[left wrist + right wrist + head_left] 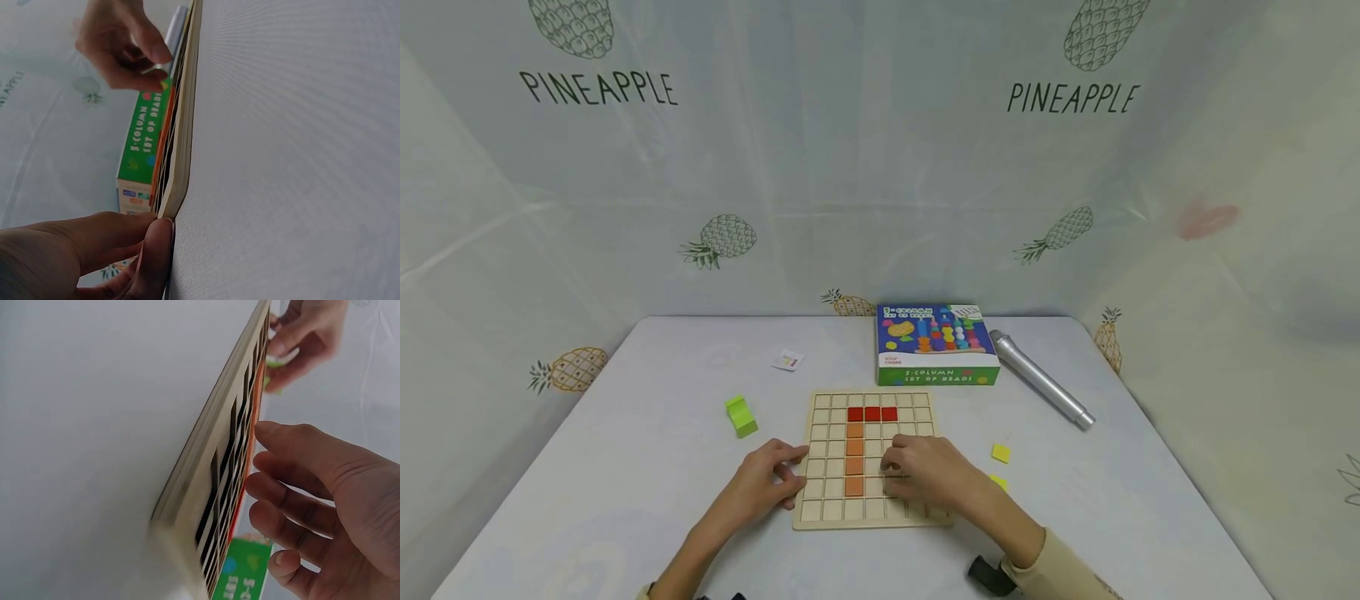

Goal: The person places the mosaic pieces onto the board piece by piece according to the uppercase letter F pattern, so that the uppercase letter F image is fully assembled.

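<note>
A light wooden grid board (pixel 835 513) lies flat on the table, with a row of three red tiles (pixel 872 414) near its far side and a column of several orange tiles (pixel 854 465) running toward the person. At the board's left edge, my left hand (pixel 765 479) pinches the rim between thumb and fingers; the left wrist view shows the thumb (pixel 156 250) against the side. My right hand (pixel 928 471) hovers over the right half of the board, fingers loosely bent. Between its thumb (pixel 300 440) and fingers no piece shows in the right wrist view.
Behind the board stands a bead-set box (pixel 936 346), with a silver microphone-like tube (pixel 1041 379) beside it. Lime-green blocks (pixel 742 417) lie left, yellow tiles (pixel 1001 452) right. A small white packet (pixel 787 360) lies toward the back. Pineapple-printed sheeting (pixel 850 167) encloses the table.
</note>
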Demonstrator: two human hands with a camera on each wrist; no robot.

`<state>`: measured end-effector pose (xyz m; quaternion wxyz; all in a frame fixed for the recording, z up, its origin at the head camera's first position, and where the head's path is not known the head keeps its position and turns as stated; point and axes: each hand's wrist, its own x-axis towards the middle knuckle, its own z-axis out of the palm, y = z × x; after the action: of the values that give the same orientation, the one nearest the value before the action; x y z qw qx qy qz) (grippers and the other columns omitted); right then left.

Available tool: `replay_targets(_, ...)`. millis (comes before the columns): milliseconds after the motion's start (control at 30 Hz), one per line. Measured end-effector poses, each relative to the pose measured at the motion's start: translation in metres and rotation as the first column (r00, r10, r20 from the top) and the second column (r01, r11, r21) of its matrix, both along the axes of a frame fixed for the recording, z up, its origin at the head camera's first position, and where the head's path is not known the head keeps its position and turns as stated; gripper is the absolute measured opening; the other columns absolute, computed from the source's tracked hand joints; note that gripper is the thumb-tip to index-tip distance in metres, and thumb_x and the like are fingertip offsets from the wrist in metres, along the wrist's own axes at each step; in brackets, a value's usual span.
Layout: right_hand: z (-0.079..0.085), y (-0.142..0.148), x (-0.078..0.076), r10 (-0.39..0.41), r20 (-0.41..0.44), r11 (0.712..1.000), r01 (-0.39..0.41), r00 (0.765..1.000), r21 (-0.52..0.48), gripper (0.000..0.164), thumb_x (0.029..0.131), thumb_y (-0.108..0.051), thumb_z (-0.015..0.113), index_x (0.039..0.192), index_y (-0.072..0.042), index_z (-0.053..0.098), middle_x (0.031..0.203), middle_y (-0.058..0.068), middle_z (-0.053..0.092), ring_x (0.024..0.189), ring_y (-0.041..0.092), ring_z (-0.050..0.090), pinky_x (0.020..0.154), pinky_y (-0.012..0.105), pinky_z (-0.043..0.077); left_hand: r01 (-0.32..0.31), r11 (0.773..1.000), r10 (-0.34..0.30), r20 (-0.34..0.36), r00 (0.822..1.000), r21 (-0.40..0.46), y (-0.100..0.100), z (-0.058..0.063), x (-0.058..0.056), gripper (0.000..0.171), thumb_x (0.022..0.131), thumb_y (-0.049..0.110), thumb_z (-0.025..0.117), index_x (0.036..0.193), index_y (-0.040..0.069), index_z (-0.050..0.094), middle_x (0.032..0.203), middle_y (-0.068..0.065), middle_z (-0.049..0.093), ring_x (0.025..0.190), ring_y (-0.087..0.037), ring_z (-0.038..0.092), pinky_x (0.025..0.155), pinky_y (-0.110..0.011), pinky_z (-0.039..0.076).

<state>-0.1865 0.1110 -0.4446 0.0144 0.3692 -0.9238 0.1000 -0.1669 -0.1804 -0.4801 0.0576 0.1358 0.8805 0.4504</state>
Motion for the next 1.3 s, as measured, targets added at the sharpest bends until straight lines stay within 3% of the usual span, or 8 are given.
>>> replay_targets(133,0.0,0.024,0.001,-0.053,-0.002,0.998,0.053,0.999,-0.016,0.021,0.084,-0.034,0.076,0.098,-0.019,0.075,0.09,-0.008,0.066,0.071,0.0,0.053,0.063,0.021,0.052,-0.004,1.0,0.004,0.005,1.0,0.006,-0.001,0.0,0.0,0.048,0.083,0.002,0.074,0.128,-0.006,0.06,0.107,-0.016,0.058,0.061,-0.005,0.06,0.049,-0.021,0.055)
replay_targets(333,-0.001,0.057,0.001,-0.13,-0.029,0.991,0.128,0.991,-0.043,0.018,0.081,-0.03,0.078,0.095,-0.019,0.075,0.088,-0.009,0.066,0.067,0.0,0.052,0.055,0.019,0.047,0.005,1.0,-0.005,0.001,1.0,0.015,-0.002,-0.001,0.001,0.048,0.083,0.002,0.074,0.128,-0.008,0.059,0.107,-0.016,0.058,0.065,-0.005,0.06,0.049,-0.021,0.056)
replay_targets(567,-0.003,0.089,-0.001,-0.224,-0.052,0.974,0.224,0.973,-0.021,0.022,0.079,-0.034,0.08,0.096,-0.02,0.075,0.085,-0.012,0.064,0.074,0.004,0.061,0.06,0.022,0.052,0.007,0.999,-0.007,0.008,1.0,0.032,-0.002,-0.001,0.001,0.047,0.084,0.002,0.073,0.128,-0.008,0.059,0.109,-0.017,0.057,0.067,-0.006,0.061,0.05,-0.022,0.057)
replay_targets(900,-0.004,0.125,-0.005,-0.354,-0.04,0.935,0.353,0.934,-0.033,0.027,0.075,-0.031,0.084,0.096,-0.016,0.076,0.092,-0.007,0.068,0.078,0.008,0.062,0.067,0.025,0.056,0.01,0.999,-0.011,0.016,1.0,0.042,-0.001,0.001,-0.001,0.048,0.084,0.002,0.073,0.129,-0.008,0.058,0.109,-0.018,0.057,0.066,-0.007,0.061,0.051,-0.022,0.057)
replay_targets(1167,-0.009,0.145,-0.006,-0.368,-0.061,0.93,0.368,0.928,-0.022,0.029,0.072,-0.029,0.086,0.096,-0.015,0.076,0.092,-0.005,0.067,0.072,0.004,0.053,0.061,0.021,0.05,0.016,0.999,-0.017,0.025,1.0,0.035,0.0,0.001,-0.001,0.048,0.085,0.001,0.072,0.129,-0.009,0.057,0.109,-0.019,0.057,0.067,-0.007,0.061,0.052,-0.024,0.058)
replay_targets(1300,-0.011,0.151,-0.005,-0.371,-0.057,0.929,0.371,0.927,-0.013,0.029,0.072,-0.028,0.086,0.096,-0.015,0.076,0.091,-0.006,0.066,0.075,0.006,0.057,0.066,0.024,0.055,0.018,0.999,-0.019,0.03,0.999,0.034,0.0,0.002,-0.001,0.049,0.084,0.001,0.072,0.13,-0.009,0.057,0.109,-0.019,0.057,0.066,-0.006,0.061,0.052,-0.024,0.058)
